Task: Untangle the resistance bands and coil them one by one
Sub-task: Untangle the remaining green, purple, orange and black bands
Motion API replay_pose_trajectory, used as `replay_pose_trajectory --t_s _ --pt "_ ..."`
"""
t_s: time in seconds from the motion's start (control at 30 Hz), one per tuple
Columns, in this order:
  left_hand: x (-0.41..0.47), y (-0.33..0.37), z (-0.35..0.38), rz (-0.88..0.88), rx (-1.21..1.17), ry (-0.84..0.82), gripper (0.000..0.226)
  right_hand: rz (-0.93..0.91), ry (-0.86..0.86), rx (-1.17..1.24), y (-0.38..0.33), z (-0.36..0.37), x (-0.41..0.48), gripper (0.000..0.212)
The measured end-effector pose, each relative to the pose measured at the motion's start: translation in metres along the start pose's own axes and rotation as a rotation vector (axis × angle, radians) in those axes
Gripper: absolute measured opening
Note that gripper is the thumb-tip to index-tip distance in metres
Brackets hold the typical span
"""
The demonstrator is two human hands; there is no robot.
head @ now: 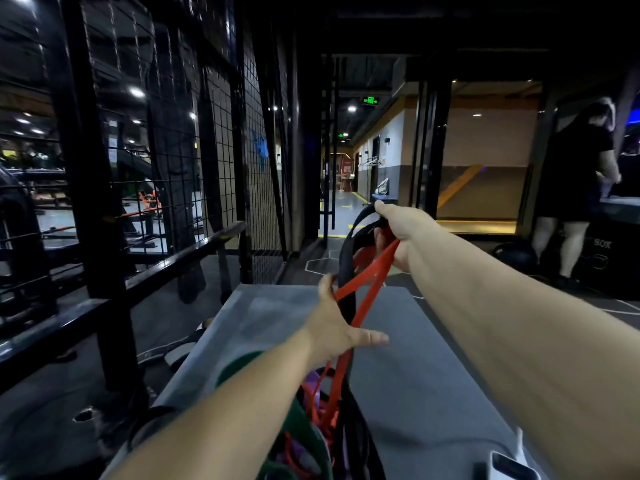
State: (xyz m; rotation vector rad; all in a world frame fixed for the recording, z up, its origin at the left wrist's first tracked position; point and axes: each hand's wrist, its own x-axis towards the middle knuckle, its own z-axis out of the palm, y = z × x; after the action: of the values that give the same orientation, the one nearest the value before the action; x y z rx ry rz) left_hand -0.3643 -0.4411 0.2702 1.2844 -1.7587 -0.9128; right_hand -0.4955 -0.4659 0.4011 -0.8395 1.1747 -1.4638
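My right hand (403,233) is raised over the far end of a grey padded box (426,368) and grips the top of a black band (346,268) together with a red band (372,282). Both bands hang down from it, crossing each other. My left hand (337,323) sits lower, thumb stretched out to the right, with its fingers hooked on the red band where it passes the black one. Below the hands lies a tangle (311,420) of red, purple, green and black bands at the near end of the box.
A black metal rack with wire mesh (173,140) runs along the left. A person in black (578,188) stands at the far right beside a black box (602,261) and a dark ball (516,254). A corridor opens straight ahead.
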Motion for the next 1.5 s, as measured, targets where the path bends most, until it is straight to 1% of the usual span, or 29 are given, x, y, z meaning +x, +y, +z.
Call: replay_pose_trajectory --t_s 0.03,0.07,0.1,0.17,0.23,0.27,0.3,0.37,0.4,0.5,0.57,0.63,0.67,0.7,0.77,0.83,0.9,0.93,1.03,1.07,1.1,1.17,1.27,1.3,1.33,1.37,1.43,1.5 --pt "-0.001 -0.001 0.002 0.032 -0.037 0.042 0.139 0.02 0.002 0.028 -0.001 -0.001 -0.001 0.022" --pt "-0.004 0.0 0.003 0.066 -0.068 0.058 0.131 0.04 -0.009 0.054 -0.002 -0.001 -0.003 0.021" --pt "-0.005 0.002 0.003 0.102 -0.089 0.074 0.118 0.056 -0.027 0.069 -0.002 -0.001 -0.003 0.022" --pt "-0.006 0.007 0.003 0.15 -0.067 0.117 0.078 0.067 -0.054 0.034 -0.002 -0.002 -0.005 0.028" --pt "-0.006 0.011 0.001 0.12 -0.086 0.156 0.047 0.069 -0.118 -0.06 -0.001 -0.006 -0.006 0.044" --pt "-0.003 0.01 0.0 0.079 -0.157 0.159 0.035 0.077 -0.167 -0.134 0.0 -0.008 -0.007 0.05" --pt "-0.002 0.009 0.0 0.033 -0.277 0.159 0.023 0.082 -0.224 -0.22 0.001 -0.011 -0.008 0.051" --pt "-0.003 0.011 -0.003 -0.085 -0.548 0.174 0.005 0.057 -0.299 -0.378 0.008 -0.016 -0.01 0.04" --pt "-0.003 0.013 -0.005 -0.146 -0.649 0.187 0.006 0.045 -0.319 -0.439 0.013 -0.018 -0.011 0.038" --pt "-0.006 0.019 -0.011 -0.337 -0.865 0.141 0.022 0.012 -0.289 -0.58 0.027 -0.023 -0.005 0.056" --pt "-0.004 0.018 -0.013 -0.394 -0.967 0.14 0.025 -0.006 -0.17 -0.725 0.037 -0.023 -0.004 0.06" --pt "-0.001 0.016 -0.016 -0.417 -1.054 0.183 0.021 -0.077 -0.009 -0.978 0.048 -0.021 -0.002 0.062" --pt "0.0 0.016 -0.016 -0.421 -1.085 0.206 0.017 -0.132 0.057 -1.045 0.053 -0.02 -0.002 0.064" --pt "0.002 0.015 -0.017 -0.427 -1.105 0.231 0.014 -0.173 0.093 -1.035 0.059 -0.019 0.001 0.064" --pt "0.003 0.014 -0.018 -0.43 -1.14 0.254 0.013 -0.21 0.107 -0.898 0.069 -0.017 0.005 0.065" --pt "0.004 0.011 -0.018 -0.433 -1.144 0.254 0.018 -0.181 0.05 -0.687 0.075 -0.015 0.004 0.066" --pt "0.003 0.011 -0.017 -0.436 -1.105 0.245 0.019 -0.121 -0.063 -0.459 0.082 -0.013 0.003 0.066" --pt "0.002 0.012 -0.017 -0.43 -1.086 0.233 0.019 -0.093 -0.126 -0.415 0.085 -0.013 0.0 0.066" --pt "-0.001 0.018 -0.019 -0.387 -0.993 0.198 0.017 -0.009 -0.358 -0.406 0.096 -0.014 -0.004 0.07" --pt "-0.001 0.02 -0.02 -0.37 -0.937 0.178 0.019 0.014 -0.427 -0.393 0.098 -0.014 -0.005 0.068" --pt "-0.002 0.023 -0.021 -0.353 -0.874 0.151 0.021 0.022 -0.494 -0.39 0.099 -0.014 -0.006 0.058" --pt "-0.004 0.029 -0.025 -0.316 -0.783 0.089 0.029 0.005 -0.591 -0.405 0.099 -0.015 -0.01 0.033" --pt "-0.005 0.034 -0.033 -0.315 -0.687 0.022 0.042 0.015 -0.66 -0.466 0.094 -0.018 -0.011 0.012" --pt "-0.005 0.033 -0.037 -0.322 -0.634 0.033 0.047 0.02 -0.676 -0.512 0.092 -0.019 -0.01 0.012" --pt "-0.004 0.032 -0.041 -0.327 -0.566 0.053 0.05 0.022 -0.669 -0.551 0.091 -0.02 -0.009 0.017" --pt "-0.003 0.03 -0.045 -0.324 -0.508 0.068 0.05 0.019 -0.64 -0.568 0.089 -0.021 -0.009 0.019" --pt "-0.001 0.028 -0.049 -0.31 -0.479 0.063 0.045 0.025 -0.592 -0.517 0.086 -0.02 -0.009 0.018" --pt "-0.003 0.028 -0.049 -0.299 -0.481 0.054 0.036 0.035 -0.625 -0.466 0.085 -0.02 -0.009 0.013"
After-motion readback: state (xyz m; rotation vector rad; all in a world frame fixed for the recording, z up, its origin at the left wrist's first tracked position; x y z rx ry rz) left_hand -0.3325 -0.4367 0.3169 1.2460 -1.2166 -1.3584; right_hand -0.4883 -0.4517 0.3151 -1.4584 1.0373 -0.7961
